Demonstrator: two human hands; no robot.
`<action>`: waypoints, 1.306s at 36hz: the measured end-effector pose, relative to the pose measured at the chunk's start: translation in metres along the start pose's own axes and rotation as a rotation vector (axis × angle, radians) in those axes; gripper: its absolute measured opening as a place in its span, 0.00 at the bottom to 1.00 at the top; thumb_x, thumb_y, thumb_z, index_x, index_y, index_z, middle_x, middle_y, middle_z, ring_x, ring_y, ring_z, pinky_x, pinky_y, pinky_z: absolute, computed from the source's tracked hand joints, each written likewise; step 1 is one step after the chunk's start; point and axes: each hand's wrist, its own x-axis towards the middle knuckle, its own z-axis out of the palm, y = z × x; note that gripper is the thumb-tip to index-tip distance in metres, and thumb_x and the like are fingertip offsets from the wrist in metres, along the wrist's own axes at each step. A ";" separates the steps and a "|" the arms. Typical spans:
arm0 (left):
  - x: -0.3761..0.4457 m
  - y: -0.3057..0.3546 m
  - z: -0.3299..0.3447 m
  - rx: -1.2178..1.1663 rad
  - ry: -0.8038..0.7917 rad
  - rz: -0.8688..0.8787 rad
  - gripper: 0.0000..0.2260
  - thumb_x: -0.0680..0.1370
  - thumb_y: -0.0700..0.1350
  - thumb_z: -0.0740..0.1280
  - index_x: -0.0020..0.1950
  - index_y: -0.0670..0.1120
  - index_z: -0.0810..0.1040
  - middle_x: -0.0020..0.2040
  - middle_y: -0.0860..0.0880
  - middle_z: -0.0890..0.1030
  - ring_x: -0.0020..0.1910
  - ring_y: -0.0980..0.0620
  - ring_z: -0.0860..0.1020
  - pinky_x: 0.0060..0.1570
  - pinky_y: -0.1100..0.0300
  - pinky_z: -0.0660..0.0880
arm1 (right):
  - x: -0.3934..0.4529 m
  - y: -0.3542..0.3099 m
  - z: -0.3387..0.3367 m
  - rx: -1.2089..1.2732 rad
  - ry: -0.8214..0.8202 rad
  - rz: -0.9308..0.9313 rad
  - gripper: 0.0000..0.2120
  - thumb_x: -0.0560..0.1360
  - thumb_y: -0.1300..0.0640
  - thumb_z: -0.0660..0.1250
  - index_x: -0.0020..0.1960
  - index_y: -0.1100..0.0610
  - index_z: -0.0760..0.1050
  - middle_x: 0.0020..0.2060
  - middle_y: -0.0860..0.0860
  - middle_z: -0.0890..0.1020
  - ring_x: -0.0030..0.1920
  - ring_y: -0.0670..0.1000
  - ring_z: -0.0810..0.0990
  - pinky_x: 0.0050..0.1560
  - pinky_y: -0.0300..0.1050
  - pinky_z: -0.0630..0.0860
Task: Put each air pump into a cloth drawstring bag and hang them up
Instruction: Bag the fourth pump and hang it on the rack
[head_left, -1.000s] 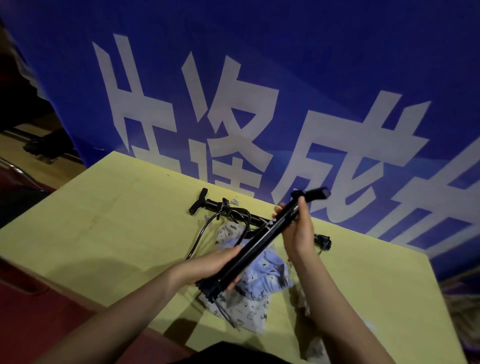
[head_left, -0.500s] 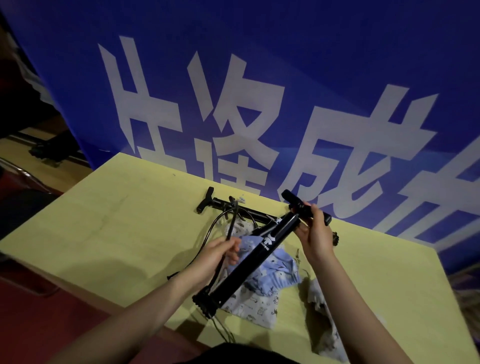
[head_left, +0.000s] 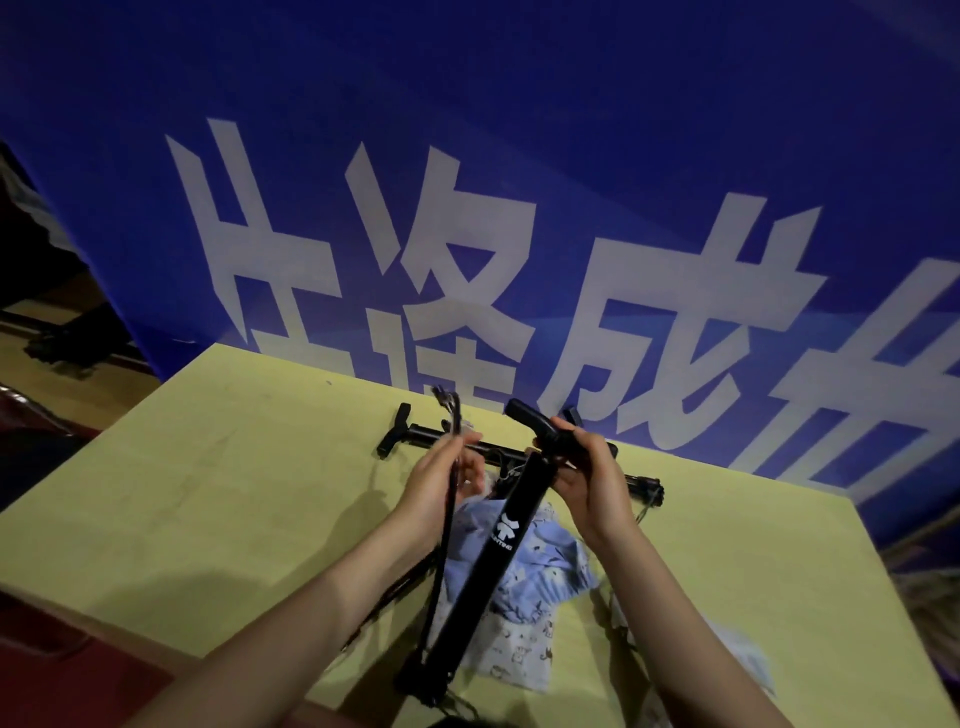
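Observation:
My right hand (head_left: 584, 475) grips the T-handle of a black air pump (head_left: 496, 556), whose barrel slants down toward me above the table. My left hand (head_left: 441, 480) pinches that pump's thin black hose (head_left: 448, 525) and holds its nozzle end up. A second black air pump (head_left: 415, 441) lies flat on the yellow table (head_left: 208, 493) behind my hands. A pale blue printed cloth drawstring bag (head_left: 540, 587) lies crumpled under the held pump. Another cloth bag (head_left: 727, 660) lies to its right, partly hidden by my right forearm.
A blue banner (head_left: 571, 208) with large white characters rises right behind the table's far edge. The floor drops away at the left, where dark equipment (head_left: 67, 343) stands. The table's near edge runs under my forearms.
My left hand left the pump barrel, took the hose and lifted its end upward. My right hand shifted onto the handle, and the barrel swung to a steeper angle.

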 end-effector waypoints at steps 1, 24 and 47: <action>0.006 0.006 -0.005 -0.041 0.026 -0.014 0.13 0.83 0.45 0.54 0.58 0.42 0.75 0.34 0.47 0.76 0.30 0.51 0.74 0.35 0.58 0.72 | -0.001 0.001 0.000 -0.017 -0.013 0.002 0.14 0.80 0.57 0.59 0.58 0.61 0.79 0.55 0.63 0.82 0.52 0.64 0.83 0.57 0.56 0.77; 0.026 0.032 -0.018 0.764 -0.042 0.410 0.11 0.72 0.61 0.59 0.42 0.65 0.81 0.44 0.55 0.75 0.53 0.57 0.72 0.58 0.59 0.69 | 0.007 0.014 0.030 -0.187 -0.141 0.091 0.08 0.79 0.57 0.64 0.52 0.62 0.74 0.45 0.60 0.83 0.46 0.57 0.85 0.45 0.48 0.77; 0.018 0.039 -0.026 0.395 0.048 0.327 0.06 0.77 0.40 0.68 0.45 0.44 0.85 0.38 0.55 0.78 0.41 0.60 0.77 0.42 0.69 0.72 | -0.019 0.051 0.049 -0.519 -0.462 0.013 0.14 0.84 0.48 0.50 0.69 0.41 0.55 0.61 0.29 0.65 0.64 0.34 0.64 0.59 0.26 0.62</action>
